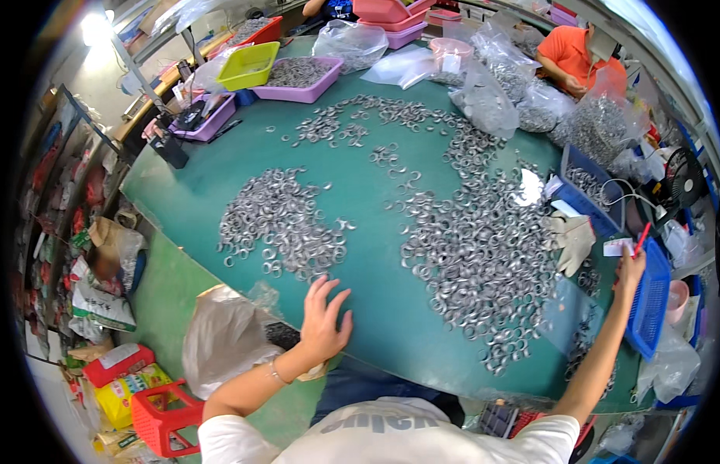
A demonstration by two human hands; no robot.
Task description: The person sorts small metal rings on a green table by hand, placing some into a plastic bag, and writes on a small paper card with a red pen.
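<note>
My left hand [325,319] rests at the table's near edge with its fingers spread and nothing in it. Its fingertips are just below the smaller pile of grey metal rings [271,219]. Out to the right, my right hand [629,272] is closed on a slim red pen [644,233] that points up. A small white card [617,247] sits by its fingertips; whether the hand also grips it I cannot tell. Between my hands spreads the larger heap of metal rings [483,255], and a pale work glove [572,241] lies at its right side.
The green table [367,309] carries a purple tray [329,81] and a yellow-green basket [248,66] at the back. Blue baskets [651,298] line the right. Clear bags of parts [600,127] stand near a person in orange [569,54]. A red stool [162,417] is lower left.
</note>
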